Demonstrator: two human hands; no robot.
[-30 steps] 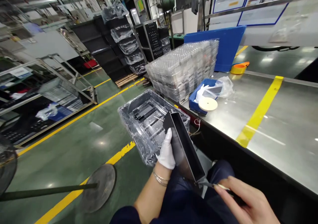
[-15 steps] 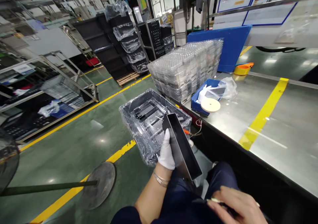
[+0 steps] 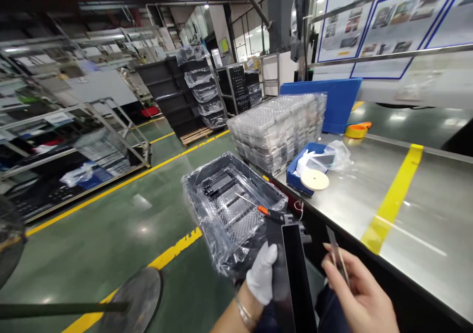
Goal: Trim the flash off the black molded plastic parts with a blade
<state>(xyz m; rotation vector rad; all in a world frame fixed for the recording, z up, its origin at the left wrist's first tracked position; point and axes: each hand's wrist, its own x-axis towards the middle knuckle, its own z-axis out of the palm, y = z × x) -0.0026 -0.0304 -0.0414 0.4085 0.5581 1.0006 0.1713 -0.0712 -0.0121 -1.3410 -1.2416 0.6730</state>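
Black rectangular channel (image 3: 291, 269) was gripped upright by gloved left hand (image 3: 261, 274), just in front of plastic-wrapped tray (image 3: 229, 205). Thin blade tool (image 3: 337, 256) was pinched in bare right hand (image 3: 360, 298), beside channel.

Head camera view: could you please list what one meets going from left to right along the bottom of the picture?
Round fan base → gloved left hand → long dark metal part held upright in it → bare right hand holding a thin tool → steel table.
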